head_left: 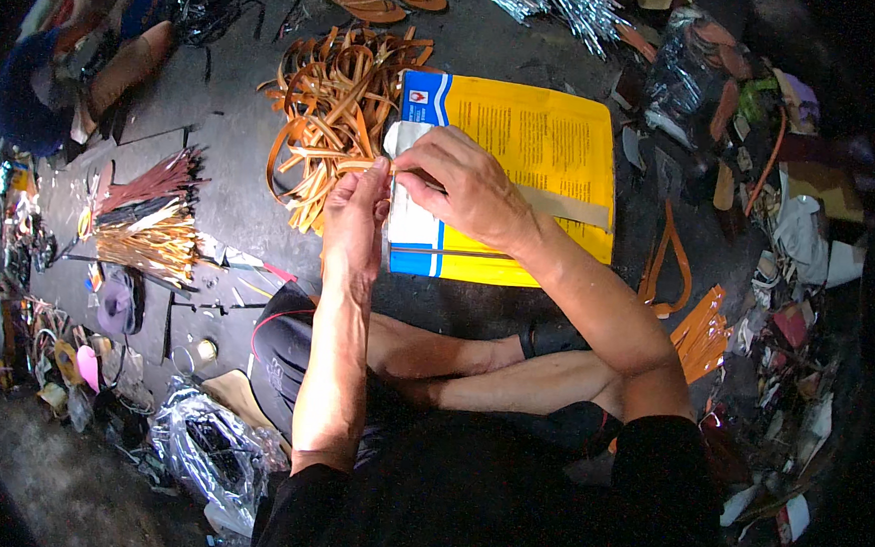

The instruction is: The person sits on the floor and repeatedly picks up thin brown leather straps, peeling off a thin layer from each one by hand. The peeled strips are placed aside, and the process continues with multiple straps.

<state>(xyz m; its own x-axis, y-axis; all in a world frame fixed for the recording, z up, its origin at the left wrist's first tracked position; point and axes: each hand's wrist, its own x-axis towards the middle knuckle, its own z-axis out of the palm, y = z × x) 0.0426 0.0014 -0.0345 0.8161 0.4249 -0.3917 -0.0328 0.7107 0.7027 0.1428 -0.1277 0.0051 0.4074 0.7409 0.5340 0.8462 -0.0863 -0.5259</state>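
Note:
My left hand (360,204) is closed, pinching tan leather strips (349,163) between thumb and finger. My right hand (473,180) meets it fingertip to fingertip at the strips' end, its thumb and fingers bent in a pinch. What exactly lies between the right fingertips is too small to make out. Beneath the right hand lies a flat yellow panel (526,129) with a blue and white edge, and a beige strip (562,204) crosses it. Beyond the left hand, a tangled heap of tan strips (339,77) spreads over the dark floor.
Brown sandal-shaped pieces (366,4) and silvery strips (584,12) lie at the far side. Bundled maroon and gold strips (150,221) sit at left, near a clear plastic bag (211,450). Orange strips (702,335) and scraps line the right. Another person's leg (130,64) shows far left.

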